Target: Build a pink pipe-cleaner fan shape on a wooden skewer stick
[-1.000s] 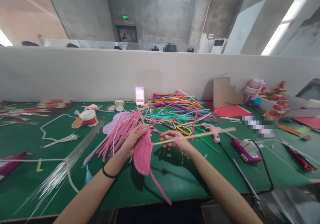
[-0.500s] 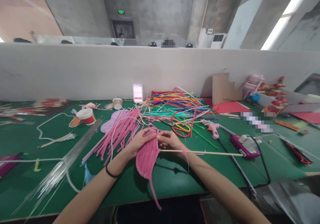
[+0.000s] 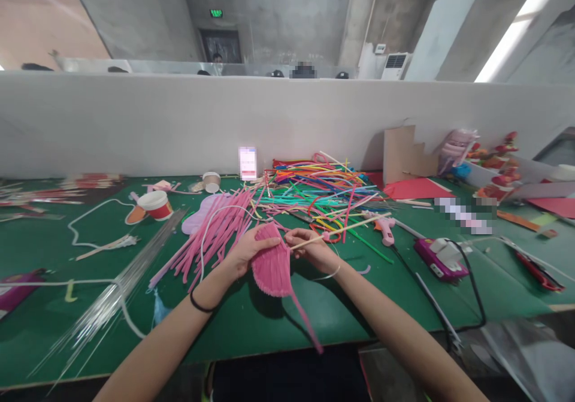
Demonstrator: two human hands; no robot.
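Note:
My left hand (image 3: 245, 251) grips the upper left edge of a fan-shaped piece of pink pipe cleaners (image 3: 273, 268), held just above the green table (image 3: 314, 312). A loose pink tail hangs from it toward the table's near edge. My right hand (image 3: 312, 249) is closed on a thin wooden stick (image 3: 345, 230) that points up and right, its near end at the piece's top. A loose pile of pink pipe cleaners (image 3: 211, 240) lies just left of and behind my left hand.
A heap of coloured pipe cleaners (image 3: 314, 192) lies behind my hands. A pink glue gun (image 3: 384, 228), a purple device (image 3: 438, 258) with a black cable, a red paper cup (image 3: 155, 204), a bundle of wires (image 3: 112, 294) and a white partition wall (image 3: 179, 126) surround them.
The stick swung from level to pointing up and right. The pink piece rose slightly and its tail swung to the right.

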